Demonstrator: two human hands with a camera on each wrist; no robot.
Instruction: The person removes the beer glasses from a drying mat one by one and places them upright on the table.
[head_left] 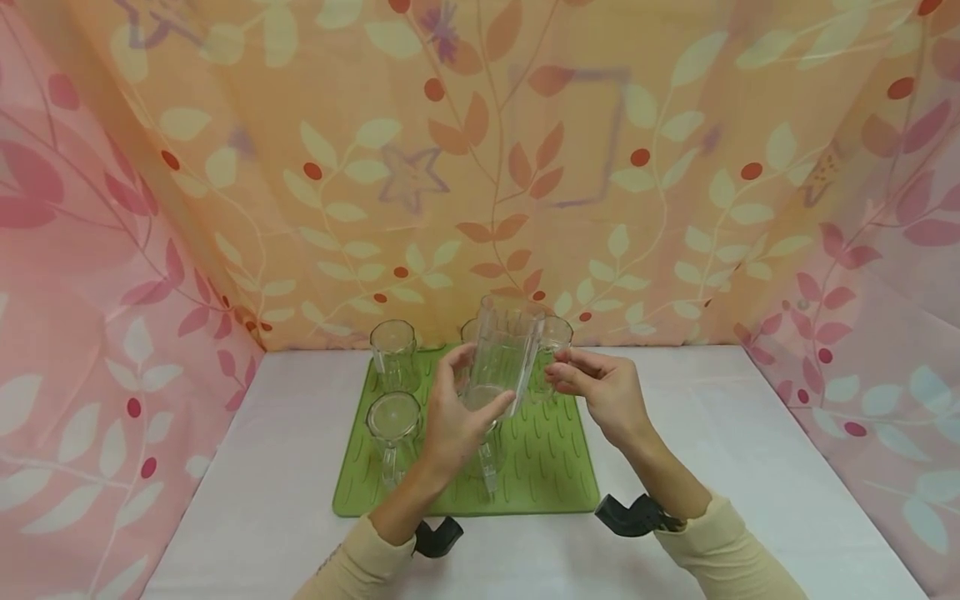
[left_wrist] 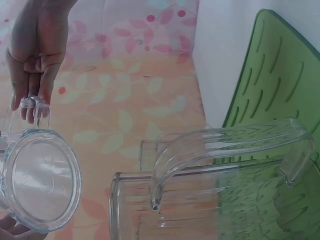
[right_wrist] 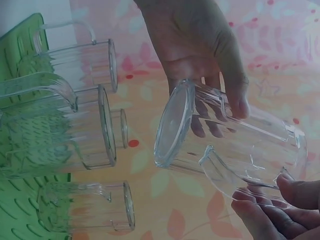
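Note:
A clear glass mug (head_left: 504, 346) is held tilted above the green mat (head_left: 540, 487), its rim end up and away. Around the body, near the base, my left hand (head_left: 463, 417) grips it, thumb on one side and fingers on the other. My right hand (head_left: 603, 387) pinches the mug's handle at the right; the right wrist view shows this handle (right_wrist: 240, 177) between thumb and fingers. In the left wrist view the round base (left_wrist: 44, 172) faces the camera.
Several more glass mugs stand on the mat, among them a back left mug (head_left: 393, 354), a front left mug (head_left: 393, 421) and one at back right (head_left: 557, 332). A front middle mug (head_left: 489, 462) is partly behind my left hand. Patterned cloth (head_left: 495, 208) rises behind the white table (head_left: 675, 417).

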